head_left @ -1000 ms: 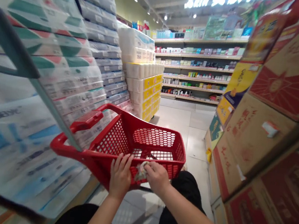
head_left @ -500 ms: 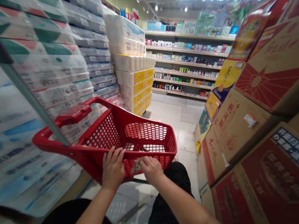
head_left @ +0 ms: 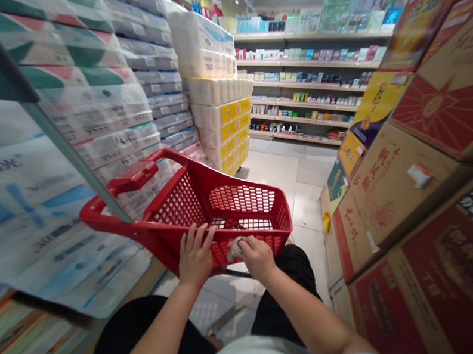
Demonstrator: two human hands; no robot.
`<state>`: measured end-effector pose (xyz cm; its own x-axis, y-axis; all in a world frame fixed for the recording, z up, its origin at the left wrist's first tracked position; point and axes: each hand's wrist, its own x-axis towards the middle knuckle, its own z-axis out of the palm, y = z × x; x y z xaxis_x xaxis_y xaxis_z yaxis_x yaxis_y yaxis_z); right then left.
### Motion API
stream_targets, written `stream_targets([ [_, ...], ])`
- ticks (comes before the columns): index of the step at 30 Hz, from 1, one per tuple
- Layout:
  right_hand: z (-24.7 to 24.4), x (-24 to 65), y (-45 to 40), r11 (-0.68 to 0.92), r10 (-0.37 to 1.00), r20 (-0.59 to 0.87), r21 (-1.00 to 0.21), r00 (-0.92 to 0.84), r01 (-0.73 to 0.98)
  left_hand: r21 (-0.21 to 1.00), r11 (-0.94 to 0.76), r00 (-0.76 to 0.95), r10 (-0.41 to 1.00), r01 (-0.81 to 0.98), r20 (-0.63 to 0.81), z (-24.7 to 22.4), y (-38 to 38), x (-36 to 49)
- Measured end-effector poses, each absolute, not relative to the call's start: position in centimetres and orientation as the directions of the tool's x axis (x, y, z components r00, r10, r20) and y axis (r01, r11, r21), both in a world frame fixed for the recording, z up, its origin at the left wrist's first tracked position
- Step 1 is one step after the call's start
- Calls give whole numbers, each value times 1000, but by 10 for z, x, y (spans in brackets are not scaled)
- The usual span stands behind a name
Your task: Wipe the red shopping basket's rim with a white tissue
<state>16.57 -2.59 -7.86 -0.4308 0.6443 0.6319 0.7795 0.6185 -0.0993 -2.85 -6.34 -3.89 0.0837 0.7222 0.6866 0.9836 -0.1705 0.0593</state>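
Observation:
A red plastic shopping basket point(head_left: 171, 239) with a pierced mesh wall and a long grey pull handle point(head_left: 81, 157) stands in front of me, its handle slanting up to the left. My left hand point(head_left: 196, 258) lies against the near rim, fingers stretched out and a little apart, holding nothing. Just right of it, my right hand point(head_left: 258, 258) is closed on a crumpled, pale patterned cloth point(head_left: 234, 250), pressed to the outside of the near wall. Part of the cloth is hidden by the fingers. Small dark bits show on the basket's floor.
Tall stacks of wrapped tissue packs point(head_left: 48, 109) rise on the left, with toilet roll packs point(head_left: 217, 101) farther on. Stacked cardboard boxes point(head_left: 380, 183) line the right side. Shelves of small bottles and boxes point(head_left: 311, 84) cross the back, beyond the tiled floor point(head_left: 281, 163).
The whole view has shifted, so the basket and both hands appear farther right and slightly higher. Both hands keep about the same places on the basket, the right one still gripping the cloth.

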Motion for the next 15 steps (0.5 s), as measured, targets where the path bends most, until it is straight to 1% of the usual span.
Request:
stream_targets([
  [4, -83, 172, -27, 604, 682, 595, -130, -426, 786, 39, -128, 70, 746, 991, 662, -33, -64, -23],
  [8, -82, 181, -28, 585, 683, 642, -194, -349, 787, 46, -75, 27, 756, 996, 654, -29, -61, -9],
  [10, -81, 185, -27, 564, 703, 625, -198, -340, 802, 26, -105, 65, 770, 994, 635, -28, -57, 0],
  [12, -83, 188, -26, 556, 718, 605, -201, -344, 806, -7, -177, 145, 786, 984, 601, -26, -53, 9],
  [15, -88, 193, -24, 538, 728, 617, -246, -298, 806, -35, -229, 208, 796, 973, 568, -22, -47, 20],
])
